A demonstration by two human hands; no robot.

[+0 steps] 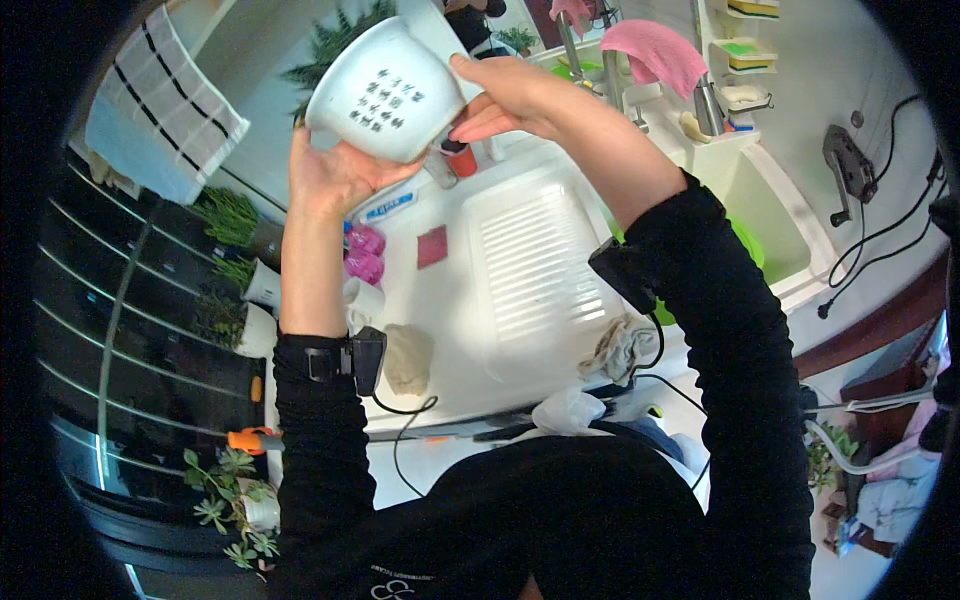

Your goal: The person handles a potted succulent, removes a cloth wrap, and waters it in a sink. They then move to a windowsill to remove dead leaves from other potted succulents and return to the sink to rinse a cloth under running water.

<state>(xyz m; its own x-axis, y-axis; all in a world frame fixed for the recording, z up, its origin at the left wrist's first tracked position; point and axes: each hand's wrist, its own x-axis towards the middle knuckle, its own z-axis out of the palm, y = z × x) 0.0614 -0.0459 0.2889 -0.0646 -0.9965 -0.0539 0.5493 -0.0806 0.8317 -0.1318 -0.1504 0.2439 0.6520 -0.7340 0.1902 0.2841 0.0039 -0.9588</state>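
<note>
A white ceramic flowerpot (390, 90) with dark writing on its side is held up at the top of the view, tilted so its rim faces upper left. Dark green foliage (337, 45) shows past that rim; the pot hides where it is rooted. My left hand (337, 172) cups the pot from the near side, thumb up by the rim. Against the base end rests my right hand (510, 97), with its thumb on the pot's wall. Beneath the hands lies a white washboard sink top (532, 262).
A red cup (459, 159), a toothpaste box (390, 205), pink mesh balls (365, 251) and a dark pink cloth square (432, 247) lie around the counter. Crumpled cloth (622, 345) sits near the front edge. Potted plants (259, 330) line the left; a pink towel (652, 52) drapes over the faucet.
</note>
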